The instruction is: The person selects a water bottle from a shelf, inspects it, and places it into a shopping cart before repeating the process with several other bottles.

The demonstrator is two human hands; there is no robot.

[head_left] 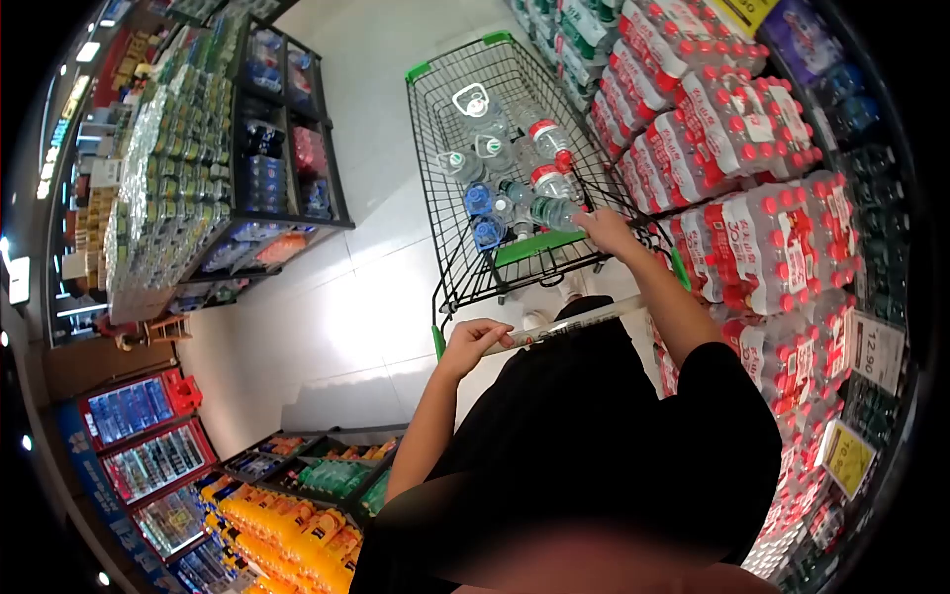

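Note:
My left hand (473,346) is closed around the left part of the shopping cart's handle bar (584,319). My right hand (606,232) reaches over the near end of the wire cart (435,168), its fingers at the end of a clear water bottle (554,213) that lies on its side. Around that bottle in the cart are red-labelled bottles (547,139), large bottles with white caps (462,164) and blue-topped bottles (479,199). A green strip (539,247) runs along the near rim of the basket.
Shrink-wrapped packs of red-capped bottles (732,247) are stacked close on the right, with price tags (877,353). Shelves of bottles (277,148) stand on the left across pale floor tiles (366,317). Orange drink bottles (297,525) are at the lower left.

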